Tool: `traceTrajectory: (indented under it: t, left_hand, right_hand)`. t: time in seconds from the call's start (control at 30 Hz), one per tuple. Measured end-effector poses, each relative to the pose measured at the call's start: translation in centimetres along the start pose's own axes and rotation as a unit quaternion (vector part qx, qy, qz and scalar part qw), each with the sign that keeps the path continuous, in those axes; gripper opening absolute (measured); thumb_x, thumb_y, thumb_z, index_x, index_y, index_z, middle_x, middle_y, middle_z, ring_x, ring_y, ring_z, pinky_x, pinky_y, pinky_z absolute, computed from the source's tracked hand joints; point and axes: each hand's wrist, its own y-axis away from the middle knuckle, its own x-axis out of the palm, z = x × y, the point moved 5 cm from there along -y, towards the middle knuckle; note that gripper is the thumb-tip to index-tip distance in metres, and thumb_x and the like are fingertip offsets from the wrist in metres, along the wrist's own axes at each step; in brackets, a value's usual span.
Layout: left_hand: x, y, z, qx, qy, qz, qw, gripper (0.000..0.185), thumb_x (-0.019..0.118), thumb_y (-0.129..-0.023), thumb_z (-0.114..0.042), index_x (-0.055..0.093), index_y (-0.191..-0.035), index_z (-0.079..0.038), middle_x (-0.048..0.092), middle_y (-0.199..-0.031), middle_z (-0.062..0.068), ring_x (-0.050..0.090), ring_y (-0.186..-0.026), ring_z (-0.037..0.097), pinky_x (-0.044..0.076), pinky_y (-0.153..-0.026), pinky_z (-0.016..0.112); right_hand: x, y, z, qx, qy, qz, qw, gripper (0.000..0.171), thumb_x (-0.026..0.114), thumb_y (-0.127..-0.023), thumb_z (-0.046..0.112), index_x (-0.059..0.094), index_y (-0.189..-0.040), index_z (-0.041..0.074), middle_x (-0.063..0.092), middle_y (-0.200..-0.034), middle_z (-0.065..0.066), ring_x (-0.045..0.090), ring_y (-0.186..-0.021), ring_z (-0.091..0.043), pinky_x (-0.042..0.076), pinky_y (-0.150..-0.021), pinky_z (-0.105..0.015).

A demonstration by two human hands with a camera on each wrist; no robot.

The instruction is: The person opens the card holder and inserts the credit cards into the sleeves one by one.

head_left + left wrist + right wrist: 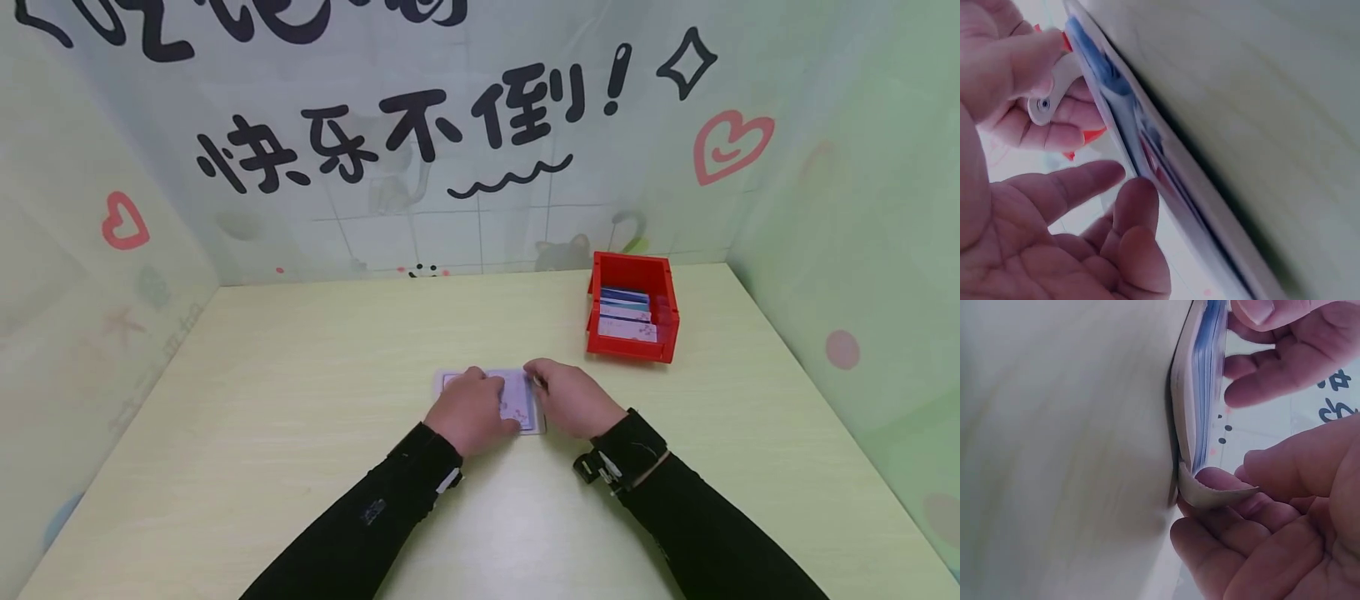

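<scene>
Both hands worked a card sleeve lying flat mid-table.

The card sleeve (517, 400) lay with its long axis left to right; the left hand (471, 410) pressed it with relaxed fingers, while the right hand (572, 398) pinched its curled corner. The red bin (633, 307), near the table's (300, 375) far edge, held upright cards (627, 315).

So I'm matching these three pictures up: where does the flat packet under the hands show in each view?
Head: the flat packet lies on the table, centre, between both hands.
Left wrist: the flat packet runs as a diagonal edge from top left to bottom right, beside the left hand's fingers.
Right wrist: the flat packet stands edge-on, upper centre.
Shared landmark: the pale wood table.
</scene>
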Motion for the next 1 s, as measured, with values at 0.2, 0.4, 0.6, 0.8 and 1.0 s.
traceTrajectory:
  t: [0.2, 0.4, 0.6, 0.8, 1.0]
  left_hand:
    - [0.4, -0.6, -1.0, 0.020, -0.072, -0.010, 0.9971, 0.070, 0.077, -0.086, -0.055, 0.065, -0.132, -0.003, 0.071, -0.119, 0.010, 0.058, -0.116, 0.028, 0.055, -0.091, 0.039]
    - [0.6, -0.9, -1.6, 0.014, -0.105, -0.025, 0.9941, 0.074, 0.076, -0.087, -0.059, 0.063, -0.131, -0.001, 0.071, -0.116, 0.011, 0.062, -0.108, 0.027, 0.057, -0.090, 0.037]
    - [0.4, -0.7, -1.7, 0.013, -0.090, -0.018, 0.9956, 0.072, 0.074, -0.091, -0.056, 0.062, -0.131, 0.001, 0.069, -0.112, 0.013, 0.062, -0.103, 0.027, 0.056, -0.091, 0.037]
    - [0.3, -0.6, -1.5, 0.008, -0.065, -0.007, 0.9978, 0.058, 0.072, -0.094, -0.048, 0.066, -0.125, 0.001, 0.071, -0.109, 0.013, 0.063, -0.101, 0.026, 0.056, -0.093, 0.039]
    - [0.3, -0.5, -1.5, 0.026, -0.059, -0.023, 0.9976, 0.045, 0.071, -0.094, -0.042, 0.067, -0.114, -0.001, 0.070, -0.091, 0.007, 0.061, -0.082, 0.021, 0.055, -0.076, 0.035]
  right_hand:
    - [0.0, 0.0, -0.1, -0.004, 0.006, -0.004, 1.000, 0.044, 0.058, -0.108, 0.017, 0.054, -0.151, 0.007, 0.063, -0.145, -0.012, 0.059, -0.135, -0.032, 0.046, -0.118, -0.051]
    - [0.0, -0.1, -0.1, -0.019, 0.015, -0.008, 1.000, 0.043, 0.059, -0.107, 0.015, 0.056, -0.149, 0.006, 0.064, -0.144, -0.013, 0.060, -0.136, -0.032, 0.047, -0.117, -0.050]
    - [0.1, -0.2, -0.3, -0.023, 0.017, -0.011, 1.000, 0.044, 0.060, -0.107, 0.015, 0.055, -0.150, 0.006, 0.064, -0.145, -0.012, 0.060, -0.137, -0.032, 0.047, -0.117, -0.050]
    - [0.1, -0.2, -0.2, -0.021, 0.026, -0.011, 0.999, 0.045, 0.060, -0.107, 0.015, 0.054, -0.150, 0.006, 0.064, -0.145, -0.013, 0.060, -0.137, -0.032, 0.048, -0.116, -0.050]
    - [0.1, -0.1, 0.0, -0.026, 0.033, -0.010, 0.999, 0.046, 0.060, -0.107, 0.015, 0.052, -0.151, 0.005, 0.063, -0.147, -0.014, 0.059, -0.139, -0.034, 0.048, -0.116, -0.051]
